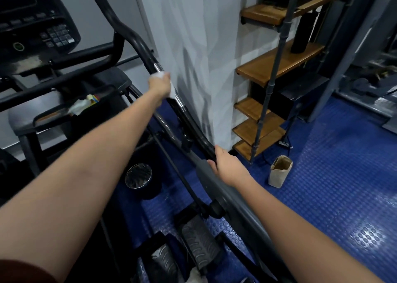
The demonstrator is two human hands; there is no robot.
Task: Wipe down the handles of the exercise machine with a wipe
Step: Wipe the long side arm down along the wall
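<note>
From the head camera we see our left hand (160, 85) wrapped round the long handle (148, 52) of the exercise machine, with a white wipe (171, 92) bunched between palm and bar. The wipe shows at the top and bottom of the fist, right where a short bright metal band interrupts the dark grip. Our right hand (227, 166) holds the same bar lower down, fingers curled over its dark end where it meets the wider grey arm (236, 199).

We judge the wipe to be soft, light and probably damp, so it will mould to the tube and slide easily if we keep the fingers closed all the way round it. The handle is stiff and fixed to a pivoting arm, so it may swing; the lower hand is well placed to steady it. The metal band looks slicker than the dark coating. Beyond the handle stands the console (38, 24).
</note>
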